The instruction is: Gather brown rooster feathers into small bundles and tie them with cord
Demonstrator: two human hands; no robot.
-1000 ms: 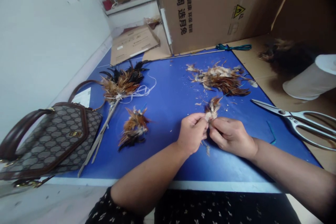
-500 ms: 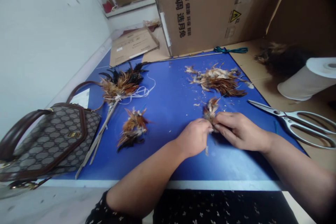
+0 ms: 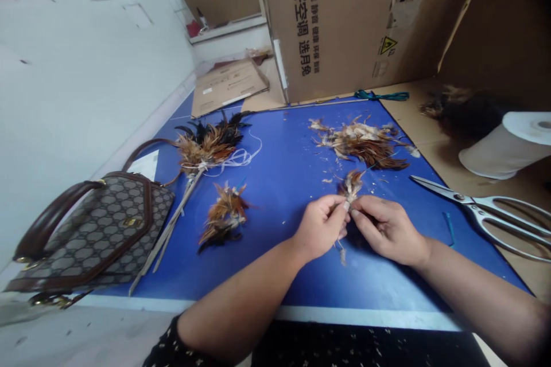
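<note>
A small bunch of brown and grey feathers [image 3: 353,183] stands out between my fingertips, its quill ends hidden by them. My left hand [image 3: 323,223] pinches the base of the bunch between thumb and forefinger. Right beside it, my right hand [image 3: 385,226] is closed at the same base, thumb against forefinger. Just beyond lies a loose heap of brown and cream feathers [image 3: 370,146]. A smaller feather bunch [image 3: 224,215] rests on the blue tabletop [image 3: 279,183] to the left of my hands.
Steel scissors [image 3: 477,206] lie at the right edge, near a white roll [image 3: 503,146]. At left are a patterned handbag [image 3: 112,223] and a feather bundle on sticks [image 3: 210,146] with white string [image 3: 241,157]. A large cardboard box [image 3: 344,23] stands behind; green cord [image 3: 381,95] lies before it.
My hands have shifted slightly, and the fingertips now show more of the feather bunch between them. The whole view has moved a little, with the things on the table appearing lower.
</note>
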